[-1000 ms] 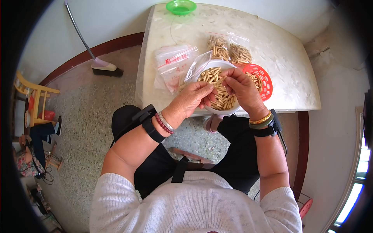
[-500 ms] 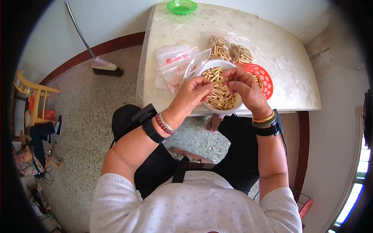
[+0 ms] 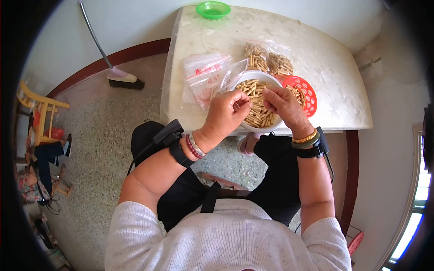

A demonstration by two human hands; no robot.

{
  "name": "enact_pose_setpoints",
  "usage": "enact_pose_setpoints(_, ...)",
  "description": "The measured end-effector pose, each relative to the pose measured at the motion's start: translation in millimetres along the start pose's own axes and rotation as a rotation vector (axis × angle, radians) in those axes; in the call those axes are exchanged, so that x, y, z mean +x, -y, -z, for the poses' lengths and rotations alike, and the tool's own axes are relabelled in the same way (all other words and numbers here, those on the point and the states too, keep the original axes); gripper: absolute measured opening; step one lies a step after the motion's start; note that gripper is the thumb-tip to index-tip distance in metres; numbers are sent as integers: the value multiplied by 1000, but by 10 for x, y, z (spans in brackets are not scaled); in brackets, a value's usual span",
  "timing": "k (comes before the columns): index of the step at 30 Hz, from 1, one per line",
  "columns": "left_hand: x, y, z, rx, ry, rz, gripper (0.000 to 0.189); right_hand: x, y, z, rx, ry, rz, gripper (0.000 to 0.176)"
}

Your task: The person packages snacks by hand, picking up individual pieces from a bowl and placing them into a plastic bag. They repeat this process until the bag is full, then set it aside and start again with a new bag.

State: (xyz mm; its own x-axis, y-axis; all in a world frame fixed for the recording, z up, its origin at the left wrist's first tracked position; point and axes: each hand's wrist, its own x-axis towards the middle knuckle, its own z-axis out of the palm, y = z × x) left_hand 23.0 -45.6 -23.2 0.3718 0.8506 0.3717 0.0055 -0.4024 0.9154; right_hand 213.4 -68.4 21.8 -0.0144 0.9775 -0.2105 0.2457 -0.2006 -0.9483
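So, both my hands are over the bowl [image 3: 267, 77] of little tan sticks [image 3: 258, 114] at the table's [image 3: 323, 56] near edge. Left hand [image 3: 227, 112] is curled shut on a few sticks; right hand's [image 3: 284, 104] fingertips are pinched together, can't tell if they've got one.
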Motion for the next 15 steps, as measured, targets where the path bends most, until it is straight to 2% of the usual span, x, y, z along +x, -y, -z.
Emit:
enact_pose_setpoints(5, 64, -208, 171, 166, -112, -162, 13, 39, 43, -9, -10, -54, 136, 24)
enact_pose_setpoints(7, 144, -238, 288, 228, -228, -207, 16, 51, 84, -60, 97, -213, 231, 14)
enact_pose_setpoints(8, 198, -220, 337, 243, -291, -223, 17, 97, 59, -86, 97, -215, 232, 14)
enact_pose_setpoints(10, 313, -104, 416, 233, -313, -197, 16, 218, 21, -160, 47, -387, 458, 7)
enact_pose_setpoints(12, 411, -36, 446, 87, -411, -141, 20, 293, 55, -245, -134, -432, 572, 6)
enact_pose_setpoints(14, 437, -41, 468, 145, -389, -122, 22, 346, 88, -351, -223, -396, 631, 7)
enact_pose_setpoints(15, 447, -27, 461, 249, -292, -73, 22, 289, 206, -407, -325, -392, 623, 10)
